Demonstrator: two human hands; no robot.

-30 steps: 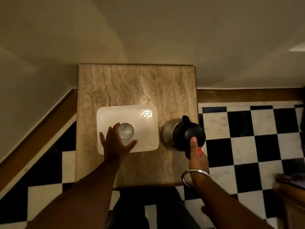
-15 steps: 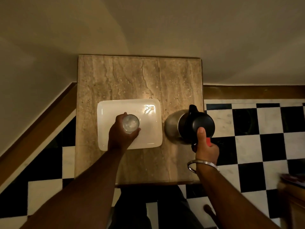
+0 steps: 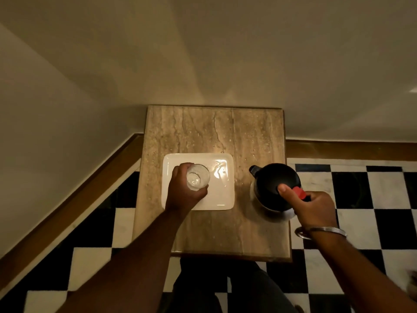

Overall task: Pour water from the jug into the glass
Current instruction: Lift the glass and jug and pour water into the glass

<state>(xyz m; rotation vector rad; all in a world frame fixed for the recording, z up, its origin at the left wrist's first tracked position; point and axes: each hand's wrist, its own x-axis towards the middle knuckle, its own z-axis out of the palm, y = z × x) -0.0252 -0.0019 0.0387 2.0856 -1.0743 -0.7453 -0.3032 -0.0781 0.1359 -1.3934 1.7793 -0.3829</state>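
Observation:
A clear glass [image 3: 198, 176] stands mouth up over the white rectangular tray [image 3: 220, 199], and my left hand [image 3: 184, 192] is wrapped around its side. To the right, a steel jug with a black lid [image 3: 274, 184] and a red lever sits near the table's right edge, its spout pointing up-left toward the tray. My right hand [image 3: 312, 207] grips the jug's handle, thumb resting on the lid beside the red lever. Whether the jug rests on the table or is lifted, I cannot tell.
The small marble table [image 3: 214, 132] stands against a cream wall; its far half is bare with a few water drops. A black-and-white chequered floor [image 3: 361, 193] lies to the right and below. A metal bangle [image 3: 320, 231] circles my right wrist.
My left hand closed around the glass and holds it. The jug now shows its lid from straight above, with my right hand still on its handle. The view shifted, so the table sits lower in the frame.

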